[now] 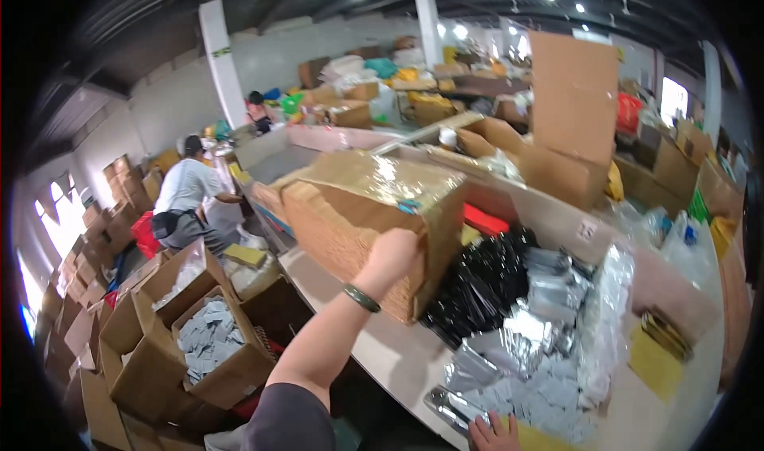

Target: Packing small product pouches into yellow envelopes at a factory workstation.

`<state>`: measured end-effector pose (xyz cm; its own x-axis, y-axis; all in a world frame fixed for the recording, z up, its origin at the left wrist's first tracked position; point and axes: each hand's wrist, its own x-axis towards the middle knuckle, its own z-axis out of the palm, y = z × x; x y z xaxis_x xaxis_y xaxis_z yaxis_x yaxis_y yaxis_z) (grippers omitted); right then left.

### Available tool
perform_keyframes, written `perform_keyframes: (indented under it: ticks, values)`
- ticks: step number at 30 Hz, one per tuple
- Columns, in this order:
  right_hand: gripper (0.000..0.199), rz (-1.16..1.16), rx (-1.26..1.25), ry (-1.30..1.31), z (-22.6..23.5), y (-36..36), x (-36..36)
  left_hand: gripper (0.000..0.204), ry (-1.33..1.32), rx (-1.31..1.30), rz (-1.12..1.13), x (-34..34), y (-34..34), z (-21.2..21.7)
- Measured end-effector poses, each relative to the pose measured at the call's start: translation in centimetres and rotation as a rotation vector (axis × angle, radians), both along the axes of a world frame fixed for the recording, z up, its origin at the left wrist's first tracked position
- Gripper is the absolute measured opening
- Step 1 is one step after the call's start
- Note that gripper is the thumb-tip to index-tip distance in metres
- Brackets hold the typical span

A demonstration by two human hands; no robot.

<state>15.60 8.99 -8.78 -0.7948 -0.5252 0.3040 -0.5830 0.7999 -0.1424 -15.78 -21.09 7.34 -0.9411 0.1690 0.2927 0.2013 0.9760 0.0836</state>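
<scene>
My left hand (pixel 394 253), with a dark green bangle on the wrist, is closed against the near side of a large cardboard box (pixel 342 228), by its right corner. The box sits tilted on the worktable; shiny clear tape covers its top, and a small teal item (pixel 408 206) lies there just above my hand. At the lower edge, my right hand (pixel 493 433) rests with fingers apart beside a clear-wrapped pack (pixel 454 407) and a yellow sheet (pixel 537 439). Grey-white cards (pixel 533 395) lie in a loose heap beyond it.
Black plastic packets (pixel 477 292), silver packs (pixel 553 288) and a clear plastic bag (pixel 606 324) fill the table's right part. A low partition (pixel 676 292) runs behind. Open cartons (pixel 151 363) stand on the floor at left, near a crouching person (pixel 191 192). A tall carton (pixel 573 101) rises beyond.
</scene>
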Motion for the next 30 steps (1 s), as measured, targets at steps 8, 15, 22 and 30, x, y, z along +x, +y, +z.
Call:
perform_keyframes:
  ticks: [8,15,22,30]
  values:
    - [0.037,-0.016,-0.074,-0.176,-1.2,0.4,1.2,0.016,0.002,-0.155,-0.102,1.3,1.5,1.4]
    - [0.040,-0.065,-0.071,-0.265,0.7,2.1,-0.5,0.029,0.164,0.638,-0.042,3.4,-2.6,-0.6]
    - [0.041,-0.082,-0.131,-0.353,0.9,2.2,-1.1,0.009,-0.552,1.028,-0.095,15.9,-6.5,-16.3]
    - [0.044,-0.131,-0.027,-0.323,0.4,2.5,0.4,0.010,-0.894,0.760,-0.286,15.7,-0.4,-17.8]
